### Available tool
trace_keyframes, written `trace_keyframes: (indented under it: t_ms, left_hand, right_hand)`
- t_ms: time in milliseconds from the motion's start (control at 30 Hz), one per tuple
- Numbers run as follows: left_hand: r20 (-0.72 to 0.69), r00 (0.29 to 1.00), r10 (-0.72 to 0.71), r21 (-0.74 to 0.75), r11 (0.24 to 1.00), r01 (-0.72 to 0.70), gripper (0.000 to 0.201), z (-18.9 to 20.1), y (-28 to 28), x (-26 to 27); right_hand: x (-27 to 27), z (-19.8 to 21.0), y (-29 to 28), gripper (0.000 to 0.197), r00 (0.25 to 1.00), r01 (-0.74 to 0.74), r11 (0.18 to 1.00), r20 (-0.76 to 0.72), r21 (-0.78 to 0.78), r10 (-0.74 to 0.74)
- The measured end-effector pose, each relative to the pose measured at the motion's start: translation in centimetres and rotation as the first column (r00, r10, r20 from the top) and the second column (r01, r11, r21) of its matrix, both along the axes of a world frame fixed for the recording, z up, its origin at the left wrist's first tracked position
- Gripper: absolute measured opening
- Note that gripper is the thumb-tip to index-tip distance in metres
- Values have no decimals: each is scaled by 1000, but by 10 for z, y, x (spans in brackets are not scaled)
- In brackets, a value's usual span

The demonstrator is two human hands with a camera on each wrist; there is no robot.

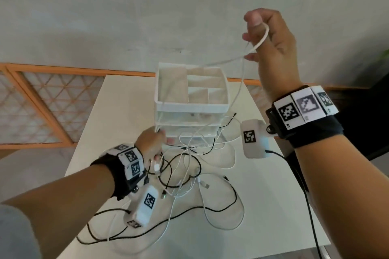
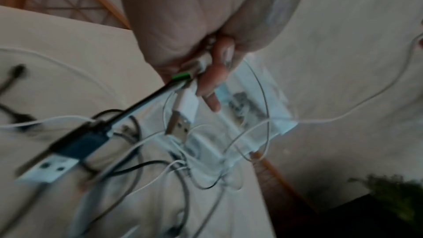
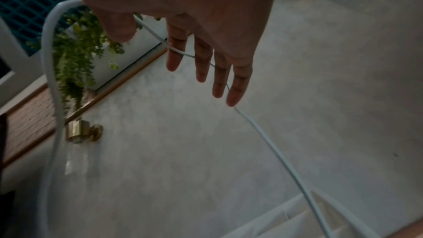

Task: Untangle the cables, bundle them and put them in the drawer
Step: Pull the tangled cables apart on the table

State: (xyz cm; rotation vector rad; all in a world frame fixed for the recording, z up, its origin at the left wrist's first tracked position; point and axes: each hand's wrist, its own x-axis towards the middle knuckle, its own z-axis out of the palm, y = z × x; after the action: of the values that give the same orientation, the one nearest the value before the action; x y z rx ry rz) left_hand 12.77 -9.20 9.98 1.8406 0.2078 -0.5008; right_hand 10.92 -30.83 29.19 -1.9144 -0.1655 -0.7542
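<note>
A tangle of white and black cables (image 1: 189,176) lies on the white table (image 1: 273,206) in front of a white drawer unit (image 1: 191,107) with an open divided top tray. My left hand (image 1: 156,143) is low by the unit's front and grips several cable ends (image 2: 206,79); a white USB plug (image 2: 181,126) and a black-and-green one hang from it. My right hand (image 1: 269,35) is raised high above the unit. Its fingers (image 3: 206,52) are nearly straight, and a white cable (image 1: 261,43) loops over them and runs down (image 3: 274,144) to the tangle.
An orange-framed lattice railing (image 1: 42,101) runs behind the table, with a pale wall above it. A green plant (image 3: 77,52) and a brass fitting (image 3: 82,131) show in the right wrist view. The table's right edge (image 1: 315,195) drops to a dark floor.
</note>
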Motion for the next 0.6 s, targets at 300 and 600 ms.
trace_keyframes:
  t_ms: [300,600]
  left_hand:
    - [207,882,-424,-190,866,462,56,43,-52,-19]
    - [-123,871,-476,442,759,477,21,-21,14,-27]
  right_hand:
    - [-9,26,42,33,966,-253,963,-35,93,257]
    - [14,-31,-43,50,979,193,955,-14,-226,-201]
